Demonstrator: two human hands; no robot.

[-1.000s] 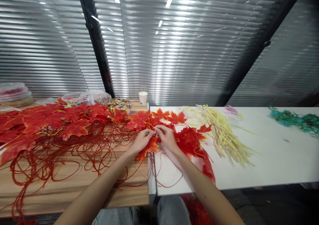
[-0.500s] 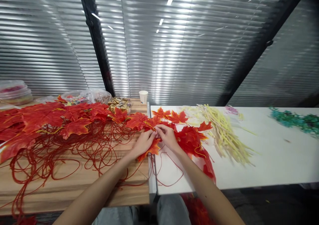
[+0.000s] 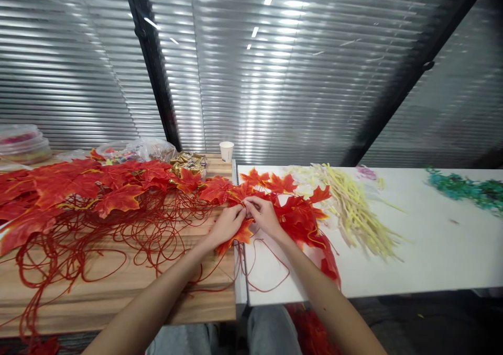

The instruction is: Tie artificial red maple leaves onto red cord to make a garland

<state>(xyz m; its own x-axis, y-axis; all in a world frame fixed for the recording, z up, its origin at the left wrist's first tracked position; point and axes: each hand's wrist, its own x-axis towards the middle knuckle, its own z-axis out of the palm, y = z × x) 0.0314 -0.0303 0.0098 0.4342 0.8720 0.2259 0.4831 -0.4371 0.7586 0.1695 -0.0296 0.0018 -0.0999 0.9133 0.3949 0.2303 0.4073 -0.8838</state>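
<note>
Cool light falls fairly evenly on the white tabletop [image 3: 432, 255], while the floor [image 3: 393, 323] beyond its near edge sinks toward black. Past the far edge, slatted blinds [image 3: 236, 82] carry streaky glare and small white reflections. Soft shadow darkens the wooden tabletop [image 3: 98, 305] toward its near right corner. Red leaves [image 3: 218, 189] look vivid but slightly soft; wide-angle stretch splays the dark posts [image 3: 151, 67].

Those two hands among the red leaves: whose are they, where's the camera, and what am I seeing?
No machine here: a camera worn on a person's head looks forward and down at their bare left hand and right hand. Both are pinched together among red leaves; exactly what they grip is too small to tell. Red cords lie tangled on the wooden table; yellow strips and green foliage lie on the white table. A white cup stands farther back.
</note>
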